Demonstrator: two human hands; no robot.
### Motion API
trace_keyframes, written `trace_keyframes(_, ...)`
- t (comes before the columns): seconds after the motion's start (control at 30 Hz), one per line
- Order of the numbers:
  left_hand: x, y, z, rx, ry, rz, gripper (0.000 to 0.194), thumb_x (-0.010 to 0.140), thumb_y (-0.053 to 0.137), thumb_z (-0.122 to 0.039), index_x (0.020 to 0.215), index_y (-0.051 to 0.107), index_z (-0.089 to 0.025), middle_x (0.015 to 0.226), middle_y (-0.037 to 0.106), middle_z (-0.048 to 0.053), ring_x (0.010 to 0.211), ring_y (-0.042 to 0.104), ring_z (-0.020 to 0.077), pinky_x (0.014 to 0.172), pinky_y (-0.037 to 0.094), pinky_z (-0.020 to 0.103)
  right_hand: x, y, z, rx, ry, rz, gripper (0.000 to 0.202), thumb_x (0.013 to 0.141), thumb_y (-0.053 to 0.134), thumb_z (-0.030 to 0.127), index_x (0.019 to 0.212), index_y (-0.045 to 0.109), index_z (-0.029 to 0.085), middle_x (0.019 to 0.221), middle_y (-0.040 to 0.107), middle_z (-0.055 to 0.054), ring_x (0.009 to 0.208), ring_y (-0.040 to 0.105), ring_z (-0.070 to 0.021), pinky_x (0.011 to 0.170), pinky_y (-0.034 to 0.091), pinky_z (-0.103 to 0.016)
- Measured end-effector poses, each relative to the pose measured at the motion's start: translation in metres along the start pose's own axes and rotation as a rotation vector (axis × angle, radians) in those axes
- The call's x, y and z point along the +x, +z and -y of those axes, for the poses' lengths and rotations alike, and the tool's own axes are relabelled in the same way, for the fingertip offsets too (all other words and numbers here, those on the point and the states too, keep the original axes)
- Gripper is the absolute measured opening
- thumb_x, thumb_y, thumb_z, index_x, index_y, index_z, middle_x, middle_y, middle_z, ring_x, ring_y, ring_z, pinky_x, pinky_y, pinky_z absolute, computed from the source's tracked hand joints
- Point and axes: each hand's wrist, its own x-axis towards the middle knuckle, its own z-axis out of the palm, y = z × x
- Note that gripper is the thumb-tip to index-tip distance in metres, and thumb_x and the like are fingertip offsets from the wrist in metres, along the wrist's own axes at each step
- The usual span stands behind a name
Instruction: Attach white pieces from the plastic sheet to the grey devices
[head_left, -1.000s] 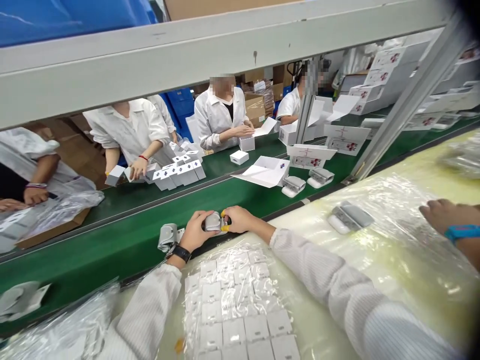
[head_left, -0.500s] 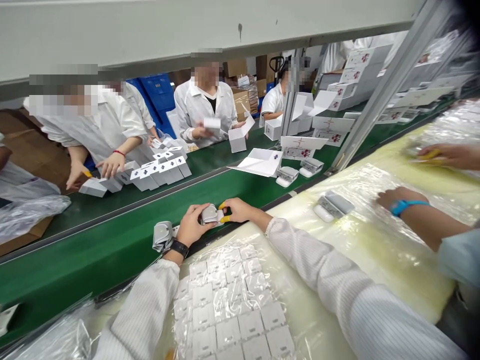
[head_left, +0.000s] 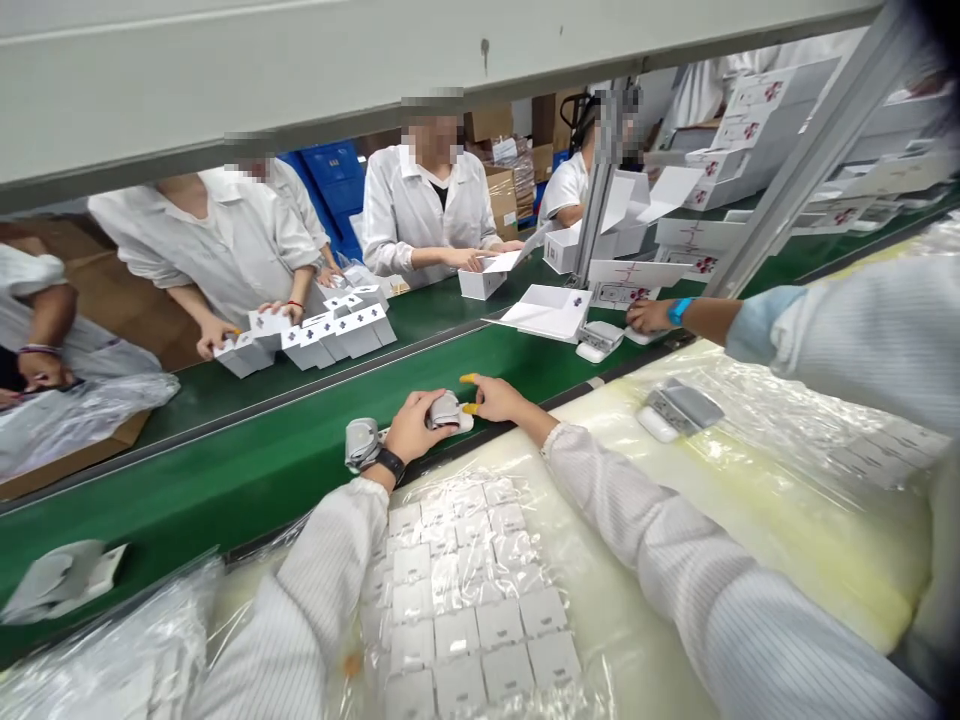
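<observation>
On the green belt, my left hand (head_left: pixel 417 428) is closed around a wrist blood pressure monitor (head_left: pixel 444 410) with a grey cuff and a white body. Just to its right is my right hand (head_left: pixel 501 399), thumb and forefinger spread apart in yellow finger cots, close to the monitor's white end. Whether a fingertip touches it is hard to tell. A second monitor with a rolled grey cuff (head_left: pixel 362 443) lies left of my left wrist. Farther left on the belt sits another grey-cuffed monitor (head_left: pixel 64 580).
Bagged rows of small white boxes (head_left: pixel 476 640) lie in front of me. A monitor (head_left: pixel 681 409) rests on the yellowish foam (head_left: pixel 787 540). At right, a co-worker's hand (head_left: pixel 651 315) reaches to the belt. Opposite, people handle white cartons (head_left: pixel 337 335). A metal post (head_left: pixel 795 160) stands right.
My right thumb and forefinger have spread away from the monitor's end. The co-worker's blue-banded hand has moved from the foam to the belt. The whole view has shifted slightly.
</observation>
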Motion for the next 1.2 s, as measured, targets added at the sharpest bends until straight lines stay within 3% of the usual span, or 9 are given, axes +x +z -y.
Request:
trace_keyframes(0.13,-0.029,-0.031,-0.021,-0.147,-0.048,-0.024,0.078,0.077,0.075,-0.045,0.143,0.044,-0.019,0.146,0.044,0.016,0.123,0.057,0.0309,0.1,0.052,0.043,-0.028,-0.011,0.009,-0.024,0.028,-0.323,0.02,0.08,0.072,0.029,0.094,0.065,0.016,0.072,0.061,0.0,0.06,0.05,-0.0122,0.059,0.037,-0.025)
trace_keyframes(0.23,-0.087,-0.067,-0.035,-0.209,-0.13,-0.133,0.055,0.085,0.067,-0.046,0.132,0.055,-0.021,0.132,0.059,0.011,0.113,0.064,0.0252,0.096,0.053,0.039,-0.068,-0.007,0.034,0.012,-0.052,-0.44,0.012,0.084,0.065,0.029,0.08,0.062,0.018,0.063,0.053,0.002,0.057,0.047,-0.0127,0.057,0.036,-0.025)
trace_keyframes(0.3,-0.133,-0.083,-0.04,-0.245,-0.189,-0.199,0.039,0.088,0.064,-0.045,0.119,0.062,-0.021,0.111,0.069,0.007,0.097,0.069,0.0208,0.088,0.055,0.034,-0.101,0.004,0.061,0.058,-0.182,-0.313,0.01,0.083,0.065,0.028,0.08,0.063,0.018,0.065,0.054,0.002,0.058,0.048,-0.013,0.056,0.036,-0.025)
trace_keyframes(0.4,-0.194,-0.083,-0.041,-0.25,-0.23,-0.251,0.028,0.09,0.06,-0.041,0.106,0.066,-0.019,0.091,0.07,0.005,0.08,0.067,0.0178,0.074,0.055,0.031,-0.143,0.026,0.107,0.085,-0.386,-0.001,0.01,0.084,0.065,0.027,0.09,0.066,0.019,0.077,0.061,-0.001,0.067,0.055,-0.0144,0.061,0.04,-0.025)
trace_keyframes(0.5,-0.225,-0.066,-0.042,-0.154,-0.108,-0.182,0.029,0.09,0.061,-0.039,0.112,0.067,-0.02,0.107,0.069,0.008,0.096,0.065,0.0215,0.085,0.054,0.036,-0.163,0.044,0.142,0.033,-0.43,0.184,0.013,0.084,0.065,0.025,0.095,0.066,0.019,0.086,0.065,-0.003,0.076,0.059,-0.0164,0.068,0.044,-0.027)
trace_keyframes(0.6,-0.235,-0.048,-0.046,0.008,0.025,-0.066,0.049,0.087,0.065,-0.042,0.133,0.058,-0.025,0.142,0.054,0.009,0.13,0.048,0.03,0.108,0.04,0.049,-0.167,0.055,0.156,-0.059,-0.381,0.238,0.021,0.079,0.068,0.022,0.099,0.063,0.018,0.091,0.063,-0.005,0.083,0.06,-0.0193,0.074,0.046,-0.03)
trace_keyframes(0.67,-0.238,-0.04,-0.047,0.098,0.036,-0.009,0.056,0.087,0.064,-0.045,0.139,0.052,-0.027,0.151,0.046,0.008,0.139,0.038,0.0334,0.112,0.034,0.054,-0.167,0.058,0.159,-0.117,-0.339,0.239,0.026,0.076,0.068,0.02,0.1,0.06,0.018,0.093,0.061,-0.006,0.085,0.06,-0.0208,0.075,0.046,-0.031)
trace_keyframes(1.03,-0.245,-0.028,-0.047,0.148,0.007,-0.012,0.058,0.09,0.056,-0.051,0.141,0.05,-0.026,0.152,0.046,0.003,0.143,0.033,0.0315,0.116,0.029,0.052,-0.172,0.06,0.156,-0.142,-0.336,0.24,0.019,0.082,0.062,0.025,0.099,0.055,0.021,0.099,0.058,-0.006,0.086,0.06,-0.0206,0.076,0.047,-0.032)
trace_keyframes(1.2,-0.244,-0.025,-0.049,0.197,0.009,-0.036,0.055,0.09,0.055,-0.051,0.139,0.053,-0.027,0.151,0.047,0.002,0.143,0.033,0.0299,0.116,0.029,0.049,-0.161,0.061,0.147,-0.079,-0.337,0.25,0.024,0.079,0.067,0.031,0.097,0.056,0.02,0.089,0.06,-0.004,0.075,0.057,-0.0187,0.066,0.045,-0.03)
